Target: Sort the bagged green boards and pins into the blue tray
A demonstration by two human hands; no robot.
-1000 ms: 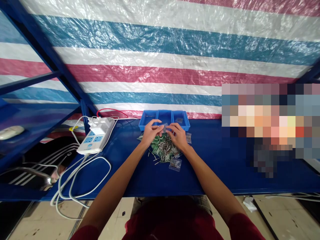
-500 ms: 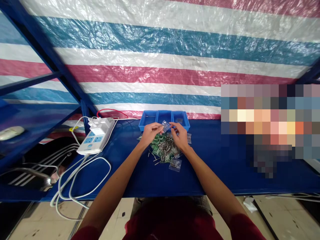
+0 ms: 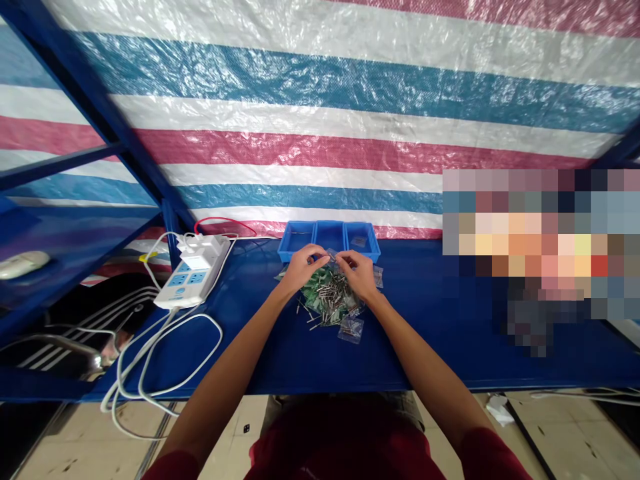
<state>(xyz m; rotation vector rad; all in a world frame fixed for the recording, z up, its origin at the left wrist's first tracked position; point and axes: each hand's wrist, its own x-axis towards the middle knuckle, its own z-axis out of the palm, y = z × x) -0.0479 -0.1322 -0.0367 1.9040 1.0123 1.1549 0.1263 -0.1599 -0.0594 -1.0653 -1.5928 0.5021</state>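
Observation:
Between my two hands is a small clear plastic bag (image 3: 332, 255), largely covered by fingers. My left hand (image 3: 302, 269) pinches its left side, and my right hand (image 3: 357, 272) pinches its right side. Just below the hands lies a heap of thin metal pins or bits (image 3: 330, 293), mixed with green pieces too small to name. A filled clear bag (image 3: 351, 329) rests at the near right of the heap. Another small bag (image 3: 379, 277) lies to the right of my right hand. Behind the hands stands a blue three-part bin (image 3: 330, 235), with a small bag in its right compartment.
A white power strip (image 3: 186, 283) with plugs and looped white cable (image 3: 220, 333) takes up the left of the blue table (image 3: 310, 367). A blue metal frame (image 3: 125, 147) rises at left. Striped plastic sheeting (image 3: 325, 147) hangs behind. A blurred-out area (image 3: 540, 253) covers the right.
My right hand has moved slightly left and its fingers have closed on the bag's right side. The bag is now more covered by my fingers.

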